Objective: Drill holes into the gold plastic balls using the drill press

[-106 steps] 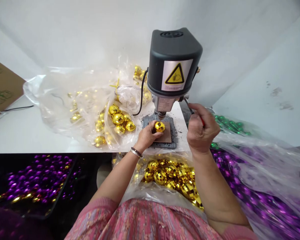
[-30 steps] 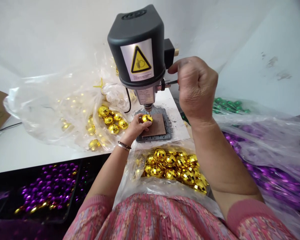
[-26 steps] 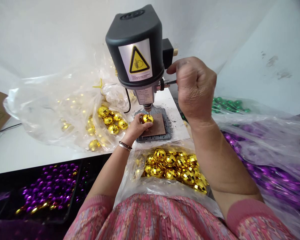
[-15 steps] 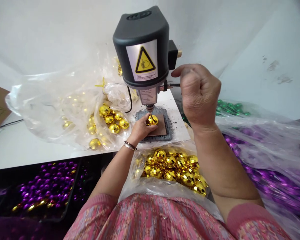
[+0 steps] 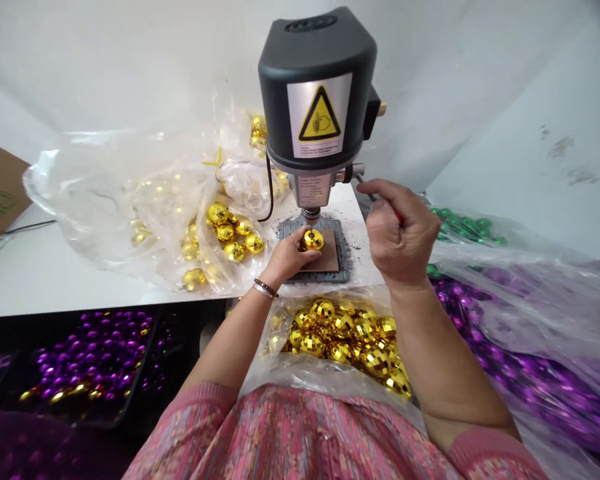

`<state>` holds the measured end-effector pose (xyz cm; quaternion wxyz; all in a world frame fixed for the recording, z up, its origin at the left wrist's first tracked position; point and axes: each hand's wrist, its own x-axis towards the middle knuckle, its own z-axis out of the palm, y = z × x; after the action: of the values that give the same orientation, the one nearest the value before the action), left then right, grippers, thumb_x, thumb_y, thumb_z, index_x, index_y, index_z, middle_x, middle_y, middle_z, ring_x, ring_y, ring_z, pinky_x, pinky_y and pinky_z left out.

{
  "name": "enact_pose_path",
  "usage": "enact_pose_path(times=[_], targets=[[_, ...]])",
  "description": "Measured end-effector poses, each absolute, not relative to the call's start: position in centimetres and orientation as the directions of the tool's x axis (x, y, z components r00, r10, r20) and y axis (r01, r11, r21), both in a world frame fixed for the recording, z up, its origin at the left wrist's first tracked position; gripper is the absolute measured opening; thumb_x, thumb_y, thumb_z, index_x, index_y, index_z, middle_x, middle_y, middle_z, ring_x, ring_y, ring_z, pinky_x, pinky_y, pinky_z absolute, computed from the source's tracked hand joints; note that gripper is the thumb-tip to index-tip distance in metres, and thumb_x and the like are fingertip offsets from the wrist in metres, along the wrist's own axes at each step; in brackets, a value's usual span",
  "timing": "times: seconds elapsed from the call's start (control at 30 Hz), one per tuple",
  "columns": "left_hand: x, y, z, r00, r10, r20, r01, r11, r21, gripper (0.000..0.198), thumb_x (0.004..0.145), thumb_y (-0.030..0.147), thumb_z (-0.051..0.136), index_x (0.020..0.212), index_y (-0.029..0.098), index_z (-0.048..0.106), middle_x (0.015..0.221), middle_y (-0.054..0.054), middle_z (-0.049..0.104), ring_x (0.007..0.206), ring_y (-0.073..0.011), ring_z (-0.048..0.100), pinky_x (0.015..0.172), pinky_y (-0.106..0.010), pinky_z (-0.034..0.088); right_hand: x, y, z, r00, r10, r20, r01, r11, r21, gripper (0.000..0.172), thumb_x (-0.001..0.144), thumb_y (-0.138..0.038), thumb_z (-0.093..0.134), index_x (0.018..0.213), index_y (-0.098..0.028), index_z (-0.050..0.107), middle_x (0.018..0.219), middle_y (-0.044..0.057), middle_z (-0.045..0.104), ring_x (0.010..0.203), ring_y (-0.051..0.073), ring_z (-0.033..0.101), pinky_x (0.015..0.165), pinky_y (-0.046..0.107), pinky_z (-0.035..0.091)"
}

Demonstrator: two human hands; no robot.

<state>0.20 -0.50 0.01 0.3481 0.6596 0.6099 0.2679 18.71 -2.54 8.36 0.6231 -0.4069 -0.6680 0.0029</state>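
A small bench drill press (image 5: 313,93) stands before me, dark grey, with a yellow warning label. Under its chuck (image 5: 311,215), a shiny gold faceted ball (image 5: 313,240) rests on a brown board (image 5: 327,257) over the machine's grey base (image 5: 343,267). My left hand (image 5: 291,257) pinches that ball from its left side with thumb and fingers. On the press's right, my right hand (image 5: 403,230) is closed around the feed lever, whose red tip pokes out by the fingers. The drill bit is thin, and I cannot tell how deep it sits in the ball.
Gold balls fill a clear plastic bag (image 5: 260,373) at my lap. Another bag (image 5: 80,193) of gold balls lies left on the white table (image 5: 10,293). Purple balls (image 5: 90,360) sit in a dark bin below. Bagged green balls (image 5: 470,227) and purple balls (image 5: 520,360) are at right.
My right hand has come down with the lever. The view has shifted, so the press appears further right. My left hand still grips the ball under the chuck.
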Motion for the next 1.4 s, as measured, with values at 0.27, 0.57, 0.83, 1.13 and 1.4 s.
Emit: enact_pose_path(times=[0.27,0.57,0.83,1.13,1.4], targets=[[0.2,-0.8,0.7,0.12,0.989,-0.083,0.601,-0.006,0.799,0.066,0.075,0.023,0.08,0.139,0.017,0.062,0.102,-0.003,0.074,0.084,-0.0165,0.065,0.082,-0.025,0.051,18.7,-2.3,6.2,0.116,0.53,0.84,0.581,0.65,-0.49,0.029,0.093,-0.022,0.047,0.1,-0.021,0.075,0.081,0.001,0.07,0.072,0.011,0.062,0.073,0.028,0.051],[0.3,-0.6,0.5,0.086,0.99,-0.11,0.557,0.044,0.829,0.065,0.071,0.024,0.083,0.132,0.015,0.064,0.102,-0.004,0.075,0.088,-0.0184,0.066,0.083,-0.027,0.052,17.5,-1.2,9.0,0.313,0.516,0.797,0.413,0.682,-0.604,0.033,0.095,-0.028,0.046,0.092,-0.018,0.076,0.061,-0.002,0.052,0.056,0.006,0.046,0.058,0.022,0.038],[-3.6,-3.8,1.3,0.405,0.892,-0.2,0.424,0.011,0.905,0.067,0.065,0.035,0.087,0.126,0.014,0.068,0.106,-0.008,0.076,0.093,-0.0216,0.069,0.084,-0.031,0.054,17.5,0.8,15.0,0.311,0.689,0.654,0.247,0.606,-0.756,0.035,0.093,-0.012,0.041,0.079,-0.008,0.073,0.059,-0.003,0.048,0.062,0.004,0.049,0.066,0.023,0.04],[-8.1,-1.3,2.5,-0.309,0.946,0.102,0.844,0.224,0.487,0.039,0.096,0.017,0.046,0.128,0.009,0.067,0.124,-0.02,0.071,0.118,-0.0292,0.065,0.102,-0.039,0.049,17.7,0.3,13.8,0.294,0.66,0.691,0.315,0.616,-0.722,0.037,0.096,-0.016,0.04,0.083,-0.011,0.074,0.061,-0.004,0.049,0.059,0.002,0.047,0.06,0.02,0.035],[-8.4,-1.5,0.7,-0.072,0.994,-0.082,0.952,0.093,0.291,0.055,0.084,0.02,0.064,0.139,0.021,0.057,0.135,-0.014,0.067,0.115,-0.028,0.065,0.094,-0.034,0.05,17.9,-0.1,13.4,0.272,0.66,0.701,0.315,0.627,-0.713,0.037,0.093,-0.027,0.041,0.084,-0.012,0.075,0.065,-0.002,0.055,0.057,0.004,0.048,0.059,0.024,0.036]])
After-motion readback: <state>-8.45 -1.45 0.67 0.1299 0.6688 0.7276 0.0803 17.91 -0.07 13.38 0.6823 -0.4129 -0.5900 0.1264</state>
